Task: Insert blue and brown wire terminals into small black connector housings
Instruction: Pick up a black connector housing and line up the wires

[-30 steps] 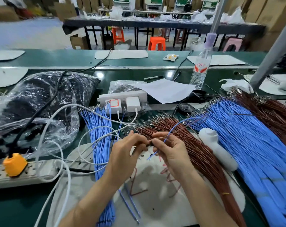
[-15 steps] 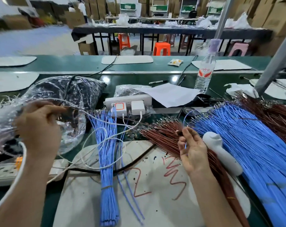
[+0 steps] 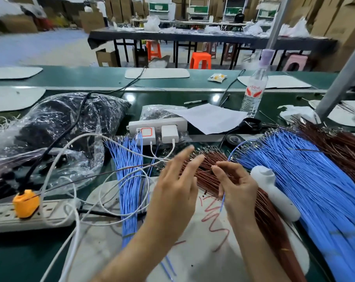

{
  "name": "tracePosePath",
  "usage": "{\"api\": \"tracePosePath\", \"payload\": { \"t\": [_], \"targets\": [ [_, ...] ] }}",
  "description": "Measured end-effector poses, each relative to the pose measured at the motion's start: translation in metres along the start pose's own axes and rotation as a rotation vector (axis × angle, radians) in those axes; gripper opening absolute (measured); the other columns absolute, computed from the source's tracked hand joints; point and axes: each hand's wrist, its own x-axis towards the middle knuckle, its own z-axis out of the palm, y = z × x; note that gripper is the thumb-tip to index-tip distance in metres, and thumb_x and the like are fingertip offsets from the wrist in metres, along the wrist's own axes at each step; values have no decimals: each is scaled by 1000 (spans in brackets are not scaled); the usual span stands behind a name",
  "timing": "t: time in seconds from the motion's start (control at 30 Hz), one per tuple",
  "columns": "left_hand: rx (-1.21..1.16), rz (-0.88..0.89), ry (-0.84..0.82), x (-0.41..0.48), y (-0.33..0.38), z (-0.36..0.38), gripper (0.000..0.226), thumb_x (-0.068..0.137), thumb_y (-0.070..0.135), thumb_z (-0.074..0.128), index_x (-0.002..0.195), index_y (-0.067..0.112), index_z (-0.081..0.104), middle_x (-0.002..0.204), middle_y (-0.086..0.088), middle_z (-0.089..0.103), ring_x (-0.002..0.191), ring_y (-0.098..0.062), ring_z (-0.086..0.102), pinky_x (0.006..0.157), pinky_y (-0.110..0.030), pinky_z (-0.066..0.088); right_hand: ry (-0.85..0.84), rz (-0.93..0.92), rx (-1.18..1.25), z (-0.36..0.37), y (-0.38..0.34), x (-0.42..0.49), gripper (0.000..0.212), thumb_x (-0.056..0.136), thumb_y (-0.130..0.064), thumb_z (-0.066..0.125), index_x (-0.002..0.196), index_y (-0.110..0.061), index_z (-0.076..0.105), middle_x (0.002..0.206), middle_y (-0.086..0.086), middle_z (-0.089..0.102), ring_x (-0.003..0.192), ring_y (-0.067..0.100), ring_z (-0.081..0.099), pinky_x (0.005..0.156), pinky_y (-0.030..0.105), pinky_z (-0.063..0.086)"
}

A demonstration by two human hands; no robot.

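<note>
Left hand (image 3: 175,186) hovers with fingers spread and straight, gripping nothing, above the brown wires (image 3: 209,171) fanned across the white mat (image 3: 203,261). Right hand (image 3: 238,186) pinches one blue wire (image 3: 223,201) (whether a housing sits at its fingertips is too small to tell), just beside the big blue bundle (image 3: 315,190).

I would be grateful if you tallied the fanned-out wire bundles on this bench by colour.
Blue insulated wire bundles: 2
Brown insulated wire bundles: 2
Total: 4
</note>
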Motion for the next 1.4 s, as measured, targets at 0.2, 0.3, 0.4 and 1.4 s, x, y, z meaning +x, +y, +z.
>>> {"api": "tracePosePath", "payload": {
  "t": [0.2, 0.3, 0.4, 1.4],
  "targets": [
    [-215, -47, -210, 4, -24, 38, 19, 94, 9, 57, 107, 7, 70, 97, -2, 73, 86, -21, 67, 90, -30, 47, -33, -177, -138, 4, -1, -14, 15, 74, -25, 78, 85, -30, 70, 73, -7, 68, 48, 11, 54, 45, 22, 47],
    [-324, -61, -80, -2, -28, 39, 12, 92, 6, 57, 96, 7, 69, 79, 17, 64, 70, 4, 60, 69, -5, 40, -75, -146, -134, 7, 1, -15, 20, 69, -34, 79, 86, -32, 70, 62, -7, 59, 47, 9, 47, 46, 22, 44],
    [-365, -110, -50, -3, -31, 41, 9, 91, 6, 59, 96, 6, 67, 76, 20, 60, 64, 12, 55, 63, -1, 35, -108, -124, -117, 9, 4, -14, 19, 66, -35, 78, 82, -33, 69, 67, -8, 62, 53, 6, 54, 53, 19, 48],
    [-526, -228, -45, -3, -41, 42, 17, 80, -6, 67, 92, 6, 68, 82, 12, 66, 76, 4, 61, 72, -9, 45, -173, -490, -385, 14, 9, -21, 17, 74, -5, 73, 85, -15, 64, 80, -8, 56, 71, -2, 54, 69, 8, 42]
  ]
}}
